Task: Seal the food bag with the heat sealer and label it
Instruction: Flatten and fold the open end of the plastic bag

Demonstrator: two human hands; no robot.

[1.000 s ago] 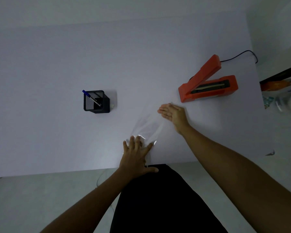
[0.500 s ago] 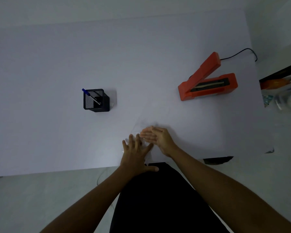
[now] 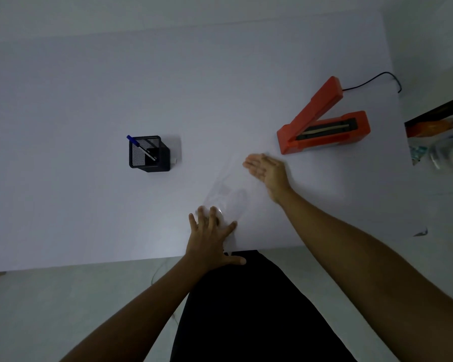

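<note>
A clear plastic food bag [image 3: 230, 197] lies flat on the white table [image 3: 89, 100], running from the near edge toward the sealer. My left hand [image 3: 211, 233] presses flat on the bag's near end, fingers spread. My right hand [image 3: 266, 171] rests edge-on and flat at the bag's far end, fingers together and extended. The orange heat sealer [image 3: 322, 124] stands just beyond my right hand with its lid raised; its black cord [image 3: 372, 81] trails to the far right.
A black mesh pen holder [image 3: 148, 155] with a blue pen [image 3: 139, 147] stands left of the bag. A shelf with packaged items [image 3: 439, 137] is off the table's right edge. My dark-clothed lap is at the near edge.
My right hand slid back along the bag to my left hand, then swept out again to the bag's far end near the sealer. My left hand stayed in place.
</note>
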